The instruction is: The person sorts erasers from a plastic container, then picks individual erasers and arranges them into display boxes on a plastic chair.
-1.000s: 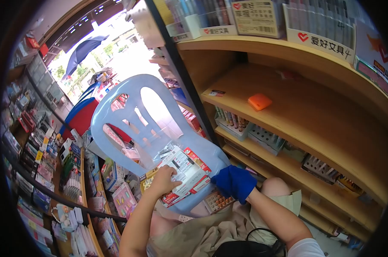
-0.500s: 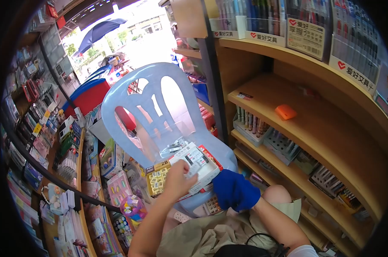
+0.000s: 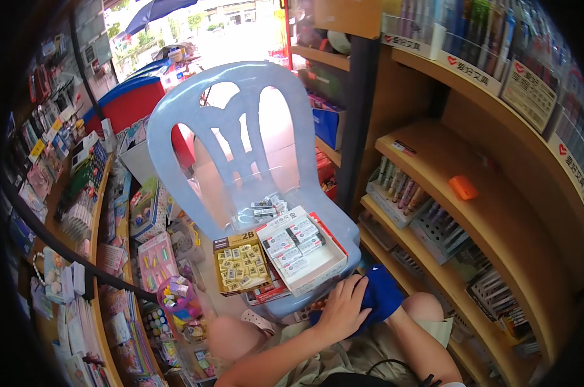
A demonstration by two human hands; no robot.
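A blue cloth [image 3: 381, 295] covers my right hand, whose fingers are hidden beneath it; the cloth bunches around the hand above my lap. Against the cloth's left side lies my left hand [image 3: 343, 308], its fingers stretched and slightly apart. Just beyond both hands, on the seat of a light blue plastic chair [image 3: 240, 80], sits an open white box [image 3: 324, 267] with several small wrapped blocks [image 3: 295, 245] that look like erasers. To its left stands a brown box marked 2B [image 3: 243, 237], holding many small yellow blocks [image 3: 240, 266]. Behind them is a clear plastic tray [image 3: 240, 213] with a few small packets [image 3: 266, 208].
Wooden shelves [image 3: 427, 151] with pens and an orange item [image 3: 463, 187] rise at the right. Crowded stationery shelves line the left, behind a dark curved bar [image 3: 59, 258]. A pink basket [image 3: 179, 298] is beside the chair. Beyond the chair is a bright doorway.
My left hand has left the white box and moved right and down onto the blue cloth. The covered right hand has shifted slightly down and right. The head view has turned.
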